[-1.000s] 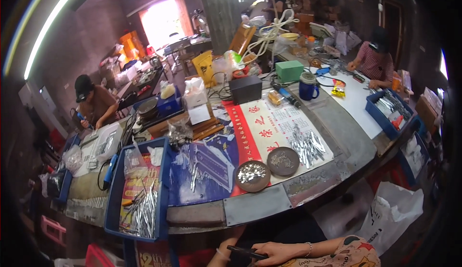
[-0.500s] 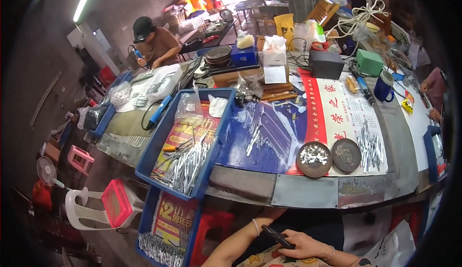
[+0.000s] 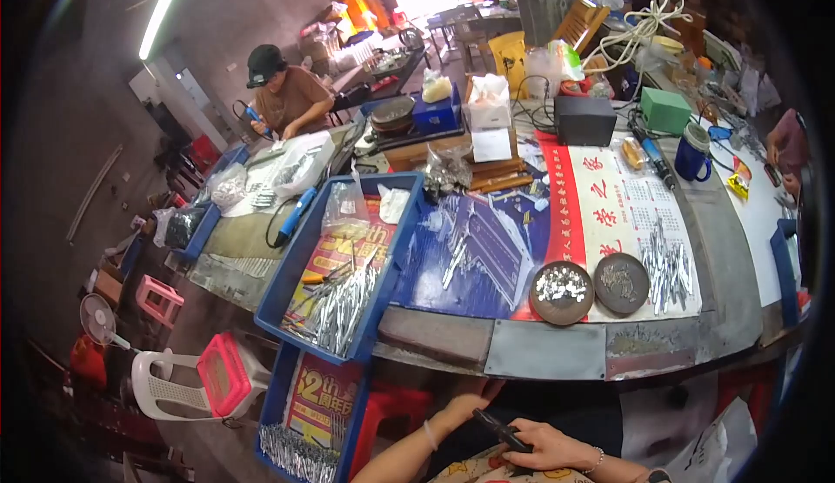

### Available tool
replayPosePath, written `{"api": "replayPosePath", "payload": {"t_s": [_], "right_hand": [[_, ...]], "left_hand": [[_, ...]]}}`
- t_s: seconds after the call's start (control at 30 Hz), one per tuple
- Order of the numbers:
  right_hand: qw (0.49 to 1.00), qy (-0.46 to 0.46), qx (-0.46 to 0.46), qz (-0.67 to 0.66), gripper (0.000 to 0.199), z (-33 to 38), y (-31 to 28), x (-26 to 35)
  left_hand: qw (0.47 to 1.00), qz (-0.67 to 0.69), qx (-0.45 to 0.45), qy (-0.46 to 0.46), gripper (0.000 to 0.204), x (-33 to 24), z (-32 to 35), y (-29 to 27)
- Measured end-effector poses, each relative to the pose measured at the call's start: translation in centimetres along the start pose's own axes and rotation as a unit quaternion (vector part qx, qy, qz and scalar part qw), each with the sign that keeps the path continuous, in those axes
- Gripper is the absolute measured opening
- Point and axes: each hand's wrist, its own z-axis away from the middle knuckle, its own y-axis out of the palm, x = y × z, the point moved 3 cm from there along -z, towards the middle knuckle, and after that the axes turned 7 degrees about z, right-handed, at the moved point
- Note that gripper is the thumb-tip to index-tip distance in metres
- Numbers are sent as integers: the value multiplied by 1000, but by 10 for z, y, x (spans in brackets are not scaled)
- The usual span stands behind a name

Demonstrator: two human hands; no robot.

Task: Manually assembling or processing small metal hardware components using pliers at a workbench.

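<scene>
Low in front of my body, my right hand (image 3: 546, 445) is closed around a long, dark hand tool (image 3: 497, 428), whose exact kind I cannot make out. My left hand (image 3: 465, 406) is beside the tool's far end, just below the table's front edge; its fingers are mostly hidden. On the table above my hands lie two round dark dishes: the left dish (image 3: 537, 307) holds small shiny metal pieces, the right dish (image 3: 619, 307) duller small bits. Slim metal pieces (image 3: 666, 265) are heaped to the right of the dishes.
A blue tray (image 3: 280, 302) of slim metal parts overhangs the table's front left. Below it sits another blue tray (image 3: 350, 435). A blue mug (image 3: 692, 154), a rotary handpiece (image 3: 658, 166) and a dark box (image 3: 584, 123) stand farther back. Another person (image 3: 296, 96) works at far left.
My left hand has drawn back slightly from under the table edge, toward the tool. My right hand keeps its hold. The whole view has shifted a little.
</scene>
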Motion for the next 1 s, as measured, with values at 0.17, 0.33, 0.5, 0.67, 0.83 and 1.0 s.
{"api": "replayPosePath", "payload": {"t_s": [0.17,0.33,0.5,0.67,0.83,1.0], "right_hand": [[996,-37,-57,-64,17,11,-4,16],[995,-32,-83,-49,15,12,1,7],[995,-42,-58,-74,19,11,-4,19],[997,0,-65,-34,20,11,-3,18],[998,-22,-47,-43,21,3,2,25],[998,-32,-38,-45,20,-5,8,26]], "left_hand": [[987,62,-22,-148,26,7,64,-23],[980,69,-97,-157,25,-9,74,-25],[967,75,-109,-218,21,-16,80,-32],[967,128,-152,-160,17,-46,79,-41],[970,136,-131,-151,26,-72,94,-53],[974,40,-187,-122,32,-69,120,-46]]}}
